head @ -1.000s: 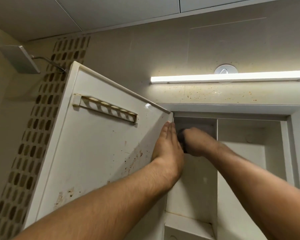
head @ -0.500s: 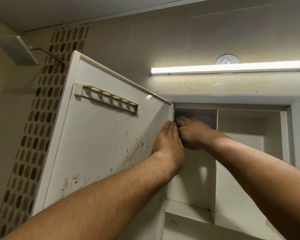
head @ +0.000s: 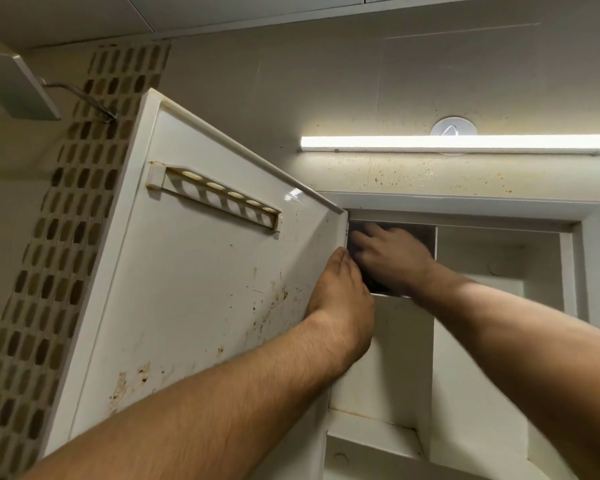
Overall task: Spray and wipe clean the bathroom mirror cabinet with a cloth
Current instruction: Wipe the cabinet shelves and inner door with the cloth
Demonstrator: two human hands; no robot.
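Reaching up from the near edge, both bare forearms are converging on the cabinet (head: 465, 202). The left hand (head: 340, 292) is lying flat, fingers straight and together, pressing on the inner face of the open door (head: 187, 289) beside its hinged edge. At its 1 o'clock the right hand (head: 392, 258) is working inside the upper left compartment, fingers spread fairly flat over a dark cloth (head: 378, 284) against the back wall (whether any finger is hooking a fold cannot be told).

The cloth is looking soft and limp. It is judged best bunched in the palm, since a flat sheet is likely to slip. The door is appearing stiff and free-swinging, so bracing it is advisable.

Brown stains (head: 271, 306) are lying at the left hand's 9 o'clock and a holed rack (head: 222, 199) at its 11 o'clock. The divider (head: 434, 341), at the right hand's 3 o'clock, is cramping the stroke. Farther off, a light bar (head: 465, 143) is glowing at 12 o'clock and a shower head (head: 14, 88) is hanging at 10 o'clock. No spray bottle is showing.
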